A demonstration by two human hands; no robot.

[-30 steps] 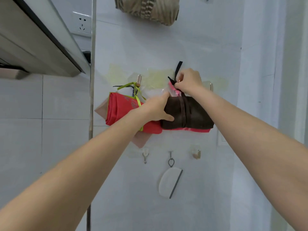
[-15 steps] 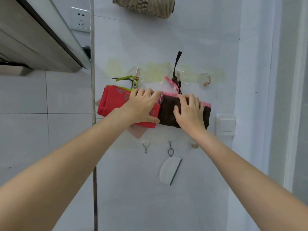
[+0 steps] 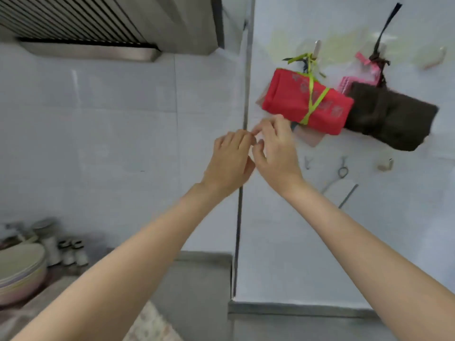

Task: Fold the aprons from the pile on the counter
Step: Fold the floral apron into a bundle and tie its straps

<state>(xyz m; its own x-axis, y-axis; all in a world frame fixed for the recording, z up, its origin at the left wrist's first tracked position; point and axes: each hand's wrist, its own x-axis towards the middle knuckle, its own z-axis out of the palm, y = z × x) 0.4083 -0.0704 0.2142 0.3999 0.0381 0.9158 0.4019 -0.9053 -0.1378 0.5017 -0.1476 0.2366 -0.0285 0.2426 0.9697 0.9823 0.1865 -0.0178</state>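
Hanging on the white tiled wall (image 3: 320, 230), up and to the right of both hands, is a red folded fabric apron bundle (image 3: 290, 102), rolled into a flat oblong and tied across its middle with a lime-green ribbon (image 3: 312, 99) that is looping up to a metal wall hook (image 3: 317, 49). Pale printed characters are running across the red cloth (too blurred to read). Just right of it, touching its end, a dark brown folded fabric apron bundle (image 3: 391, 119) is hanging from a black strap (image 3: 386, 25) with a pink trimmed edge (image 3: 362, 75) showing at its top; it is sagging lower on its right side.

The left hand (image 3: 229, 161) and the right hand (image 3: 275, 151) are meeting in front of the wall, below the left end of the red bundle, backs toward the camera. Their fingers are loosely curled and the fingertips (image 3: 257, 129) are touching one another; neither hand is gripping any cloth, and whether something small is being pinched between them cannot be told.

Down and to the left of the left hand, a stack of pale round plates (image 3: 19, 269) is sitting on the grey counter (image 3: 194, 279), with small jars (image 3: 71, 252) beside it. A metal range hood (image 3: 98, 25) is sitting above the left hand.
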